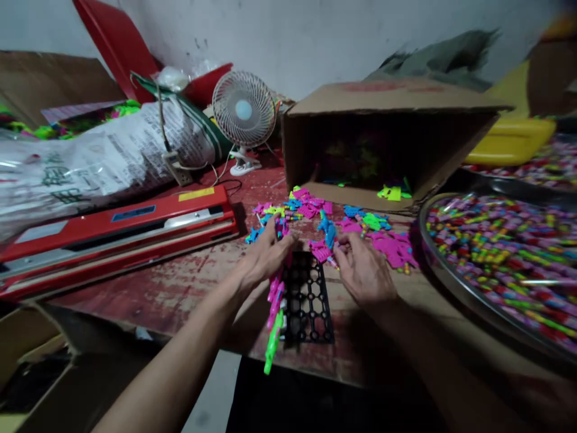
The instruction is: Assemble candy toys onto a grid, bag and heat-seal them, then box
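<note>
Both my forearms reach forward from the bottom edge, over the near side of the worn red desk (180, 288). Between my hands lies a black plastic grid (308, 300) with round holes, flat on the desk, its far end between my fingers. My left hand (265, 255) rests at the far left corner of the grid with the fingers curled loosely down; several pink pieces (274, 291) and one bright green piece (273, 343) stand in a row along the left edge of the grid, under and just beside this hand, but I cannot tell if the fingers really grip them. My right hand (363, 270) is at the far right corner, palm down, half closed, with the fingertips touching small pink parts (whether it pinches one, I cannot tell). Just beyond both hands is a loose pile of small plastic parts (342, 231) in pink, blue and yellow-green, spread up to the mouth of a cardboard box (392, 138) that lies on its side. To my right a wide metal tray (455, 282) is full of many small coloured pieces. To my left lies a long red sealing machine (117, 231), behind it a printed white sack (99, 162), and a small white fan (244, 111) stands near the wall.
</note>
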Motion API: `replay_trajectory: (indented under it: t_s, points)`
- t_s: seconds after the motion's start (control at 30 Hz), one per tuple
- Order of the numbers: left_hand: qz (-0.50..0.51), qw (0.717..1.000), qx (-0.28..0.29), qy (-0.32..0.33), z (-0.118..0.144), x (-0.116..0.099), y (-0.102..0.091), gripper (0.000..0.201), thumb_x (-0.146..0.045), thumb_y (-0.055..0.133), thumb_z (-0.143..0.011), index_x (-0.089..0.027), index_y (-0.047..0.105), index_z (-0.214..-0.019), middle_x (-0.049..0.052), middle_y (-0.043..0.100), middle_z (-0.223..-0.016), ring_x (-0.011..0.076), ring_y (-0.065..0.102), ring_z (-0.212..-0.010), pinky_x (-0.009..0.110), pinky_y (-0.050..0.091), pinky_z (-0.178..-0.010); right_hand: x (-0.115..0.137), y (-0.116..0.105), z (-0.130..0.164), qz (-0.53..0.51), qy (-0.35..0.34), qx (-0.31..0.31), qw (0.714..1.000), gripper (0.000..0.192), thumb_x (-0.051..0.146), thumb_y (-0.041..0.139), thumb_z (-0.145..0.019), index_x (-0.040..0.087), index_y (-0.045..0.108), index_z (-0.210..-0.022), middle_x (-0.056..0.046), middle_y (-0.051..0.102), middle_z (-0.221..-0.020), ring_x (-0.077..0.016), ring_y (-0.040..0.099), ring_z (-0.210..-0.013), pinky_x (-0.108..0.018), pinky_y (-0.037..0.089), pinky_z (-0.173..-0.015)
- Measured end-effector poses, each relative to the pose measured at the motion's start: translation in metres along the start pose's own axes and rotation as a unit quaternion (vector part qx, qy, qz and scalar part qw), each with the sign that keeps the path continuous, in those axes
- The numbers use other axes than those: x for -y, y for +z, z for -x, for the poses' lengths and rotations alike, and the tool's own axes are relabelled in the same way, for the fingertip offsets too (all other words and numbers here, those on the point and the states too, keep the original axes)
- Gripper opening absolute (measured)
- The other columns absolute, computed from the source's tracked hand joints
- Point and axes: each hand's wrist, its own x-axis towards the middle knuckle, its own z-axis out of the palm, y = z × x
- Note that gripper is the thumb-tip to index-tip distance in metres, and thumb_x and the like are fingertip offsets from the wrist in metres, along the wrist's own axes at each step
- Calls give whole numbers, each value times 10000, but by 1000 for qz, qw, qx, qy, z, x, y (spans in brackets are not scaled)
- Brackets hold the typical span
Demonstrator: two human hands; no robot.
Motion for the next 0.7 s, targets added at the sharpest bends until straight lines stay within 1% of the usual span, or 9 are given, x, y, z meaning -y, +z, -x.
replay_trajectory:
  t_s: [0.07,0.17,0.27,0.37,0.47,0.57,0.63,0.7]
  points:
    - [26,999,6,18,-3,5,1,622,-410,542,-824,-160,417,-1380,107,619,-1218,293,556,-1138,454,407,-1030,14,8,21,-56,22,26,998,153,293,488,-873,202,591,-940,-19,616,-696,-161,561,-618,-263,399,-582]
    - [52,998,14,37,-7,11,2,563,-381,540,-823,-160,455,-1334,86,639,-1145,265,570,-1081,433,421,-1011,24,24,39,-94,74,66,991,181,368,539,-849,214,621,-799,4,589,-583,-137,510,-503,-250,352,-499]
    - [61,997,12,44,-6,12,2,534,-369,532,-828,-159,461,-1313,91,623,-1169,256,564,-1088,434,409,-1022,31,33,40,-113,117,90,983,292,437,543,-844,205,624,-687,-15,603,-557,-139,513,-486,-249,359,-486]
    - [62,997,14,33,-5,9,3,539,-389,518,-837,-161,448,-1320,96,627,-1150,259,583,-1056,440,434,-986,41,39,33,-106,127,92,982,311,409,543,-832,192,599,-617,-17,604,-561,-134,521,-502,-245,380,-515]
    - [48,999,14,20,-3,8,3,522,-409,514,-841,-172,469,-1303,87,632,-1128,261,592,-1036,431,449,-962,48,47,32,-92,105,62,988,245,326,514,-828,184,609,-651,-22,611,-600,-133,524,-521,-245,404,-552]
    - [35,999,5,11,-2,8,3,526,-410,524,-838,-184,476,-1311,74,649,-1097,257,603,-1009,421,454,-957,49,53,37,-58,67,32,996,185,259,487,-821,177,648,-778,-53,636,-672,-165,559,-589,-264,445,-621]
    - [43,999,3,4,-2,9,3,586,-417,539,-832,-188,431,-1360,71,667,-1071,262,616,-989,420,466,-941,49,53,40,-53,13,35,998,207,187,473,-792,162,645,-905,-86,664,-799,-197,600,-729,-280,469,-707]
    - [40,999,-4,4,-2,8,3,605,-458,534,-841,-193,422,-1373,80,661,-1126,284,599,-1068,429,440,-983,49,52,41,-61,-46,63,995,282,125,453,-760,150,614,-990,-103,661,-909,-219,601,-871,-292,472,-785]
